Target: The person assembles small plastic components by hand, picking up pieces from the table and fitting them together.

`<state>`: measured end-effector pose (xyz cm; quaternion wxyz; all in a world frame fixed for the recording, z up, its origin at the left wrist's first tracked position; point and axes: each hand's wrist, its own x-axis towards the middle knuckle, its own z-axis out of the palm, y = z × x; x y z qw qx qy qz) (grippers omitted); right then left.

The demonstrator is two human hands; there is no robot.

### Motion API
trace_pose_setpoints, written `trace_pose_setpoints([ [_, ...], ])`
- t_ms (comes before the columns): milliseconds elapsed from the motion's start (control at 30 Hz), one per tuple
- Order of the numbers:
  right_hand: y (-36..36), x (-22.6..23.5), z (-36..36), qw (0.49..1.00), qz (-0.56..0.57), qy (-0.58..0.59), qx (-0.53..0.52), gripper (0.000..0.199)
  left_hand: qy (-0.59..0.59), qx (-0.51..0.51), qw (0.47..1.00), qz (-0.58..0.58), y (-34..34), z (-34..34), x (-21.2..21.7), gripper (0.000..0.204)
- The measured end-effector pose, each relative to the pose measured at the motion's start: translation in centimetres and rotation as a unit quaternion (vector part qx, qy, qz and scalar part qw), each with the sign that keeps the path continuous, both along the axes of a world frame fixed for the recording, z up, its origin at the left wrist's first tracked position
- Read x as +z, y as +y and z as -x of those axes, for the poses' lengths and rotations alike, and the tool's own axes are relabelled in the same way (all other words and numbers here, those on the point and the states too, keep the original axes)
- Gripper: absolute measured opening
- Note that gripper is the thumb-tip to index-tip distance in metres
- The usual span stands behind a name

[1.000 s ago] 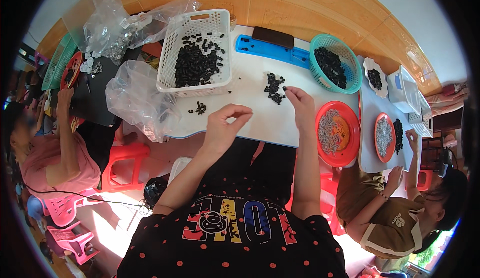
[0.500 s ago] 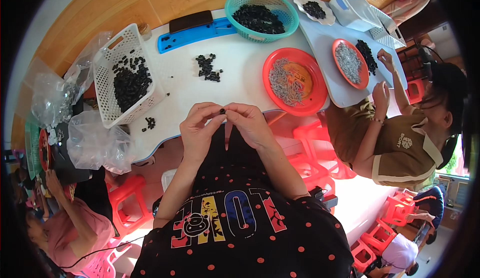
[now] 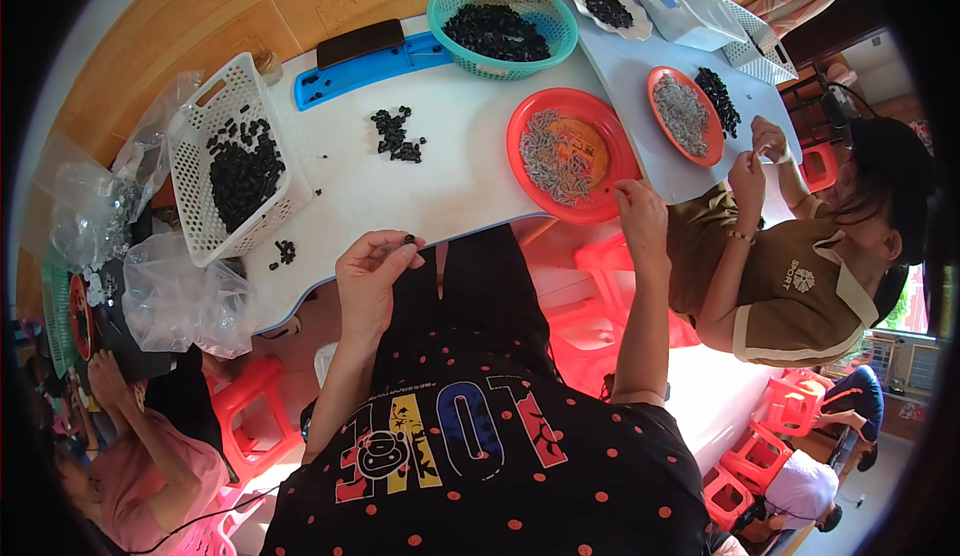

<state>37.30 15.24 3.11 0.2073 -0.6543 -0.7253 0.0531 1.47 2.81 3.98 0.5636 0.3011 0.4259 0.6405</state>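
Note:
My left hand [image 3: 370,278] is held just off the near edge of the white table [image 3: 450,171], its fingertips pinched on a small black part [image 3: 409,240]. My right hand [image 3: 638,214] reaches out to the near rim of a red plate [image 3: 560,201] that holds several small grey parts [image 3: 552,151]; its fingers are bent at the rim, and I cannot see whether they hold one. A loose pile of black parts [image 3: 396,136] lies on the table beyond my left hand.
A white basket [image 3: 225,101] of black parts stands at the left, a teal basket [image 3: 500,31] of them at the back, with a blue tray [image 3: 372,66] between. A person in a brown shirt [image 3: 790,286] works at the right by another red plate [image 3: 686,116]. Clear bags [image 3: 170,296] hang at the left edge.
My hands were together in front of my chest; now they are apart. The right hand has gone out to the red plate and the left keeps the black part.

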Motion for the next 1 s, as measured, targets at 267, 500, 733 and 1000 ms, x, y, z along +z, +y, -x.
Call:
trace_pose_setpoints([
  [267, 1.3, 0.3, 2.0, 0.996, -0.032, 0.033, 0.075, 0.012, 0.01, 0.006, 0.999, 0.031, -0.7, 0.4, -0.6, 0.015],
  [500, 0.7, 2.4, 12.6, 0.937, 0.007, 0.287, 0.197, 0.013, 0.002, 0.049, 0.998, 0.051, -2.1, 1.6, -2.0, 0.015],
  [733, 5.0, -1.6, 22.2, 0.934, 0.053, 0.249, 0.252, 0.013, -0.015, 0.066, 0.997, 0.04, -3.6, 3.6, -2.1, 0.014],
  [1000, 7.0, -3.8, 24.2, 0.934, 0.011, 0.191, 0.302, 0.012, -0.018, 0.119, 0.99, 0.072, -5.5, 6.1, -3.3, 0.015],
])
